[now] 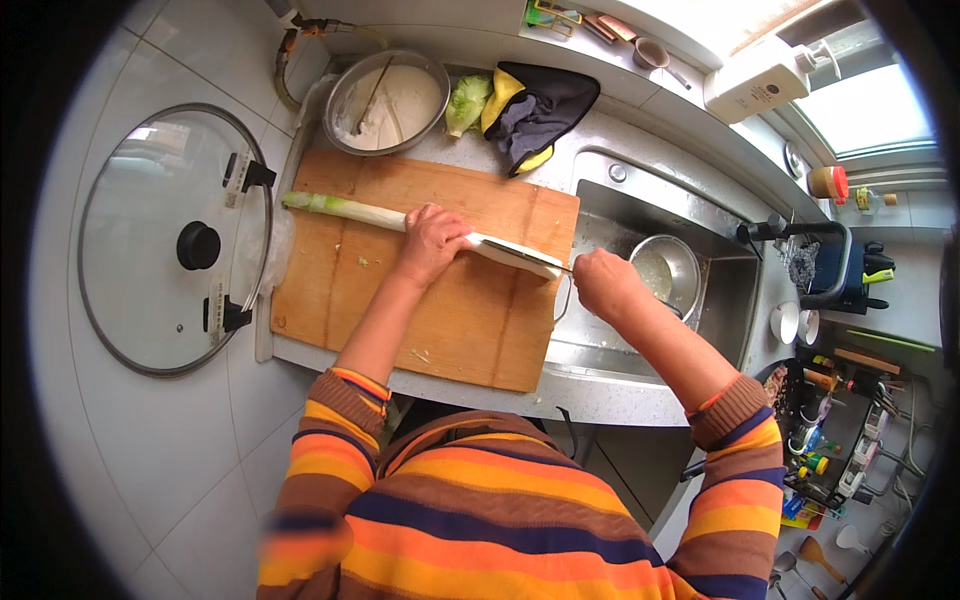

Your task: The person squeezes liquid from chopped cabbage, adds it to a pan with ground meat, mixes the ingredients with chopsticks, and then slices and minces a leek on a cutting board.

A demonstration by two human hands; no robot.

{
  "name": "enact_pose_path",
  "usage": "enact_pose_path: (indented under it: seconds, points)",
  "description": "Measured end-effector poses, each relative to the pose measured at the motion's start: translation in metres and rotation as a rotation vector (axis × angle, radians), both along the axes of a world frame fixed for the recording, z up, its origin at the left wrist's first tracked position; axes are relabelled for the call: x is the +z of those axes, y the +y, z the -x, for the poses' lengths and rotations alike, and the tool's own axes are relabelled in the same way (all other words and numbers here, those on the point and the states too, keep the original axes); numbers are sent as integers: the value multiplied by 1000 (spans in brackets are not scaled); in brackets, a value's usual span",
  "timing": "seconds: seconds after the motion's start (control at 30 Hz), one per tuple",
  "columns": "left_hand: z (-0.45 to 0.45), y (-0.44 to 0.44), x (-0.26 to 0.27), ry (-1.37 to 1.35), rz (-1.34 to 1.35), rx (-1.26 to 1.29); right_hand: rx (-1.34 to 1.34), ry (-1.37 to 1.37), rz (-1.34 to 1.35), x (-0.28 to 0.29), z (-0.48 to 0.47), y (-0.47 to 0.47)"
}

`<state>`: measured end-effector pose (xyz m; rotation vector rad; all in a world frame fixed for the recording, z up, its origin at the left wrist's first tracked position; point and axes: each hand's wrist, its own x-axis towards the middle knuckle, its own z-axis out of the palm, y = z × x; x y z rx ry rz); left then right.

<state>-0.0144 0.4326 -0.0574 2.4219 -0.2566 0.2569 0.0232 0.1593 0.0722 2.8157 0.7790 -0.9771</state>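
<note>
A long stalk vegetable, green at its left end and white at its right, probably a large green onion or leek, lies across a wooden cutting board. My left hand presses its middle down against the board. My right hand is closed around the handle of a knife, just past the board's right edge, over the sink. The knife's narrow blade lies lengthwise along the stalk's white part, its tip towards my left hand. How deep the blade sits in the stalk cannot be told.
Behind the board stand a metal bowl of pale batter or dough, a leafy green vegetable and a grey and yellow cloth. The sink at right holds a metal pot. A glass lid hangs on the left wall.
</note>
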Motion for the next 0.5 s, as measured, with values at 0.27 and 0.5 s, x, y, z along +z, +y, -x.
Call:
enact_pose_path:
  seconds: [0.27, 0.5]
  points:
    - [1, 1, 0, 3, 6, -18, -74, -103, -64, -42, 20, -21]
    - [-6, 2, 3, 23, -30, -20, -115, -111, -127, -45, 20, -48]
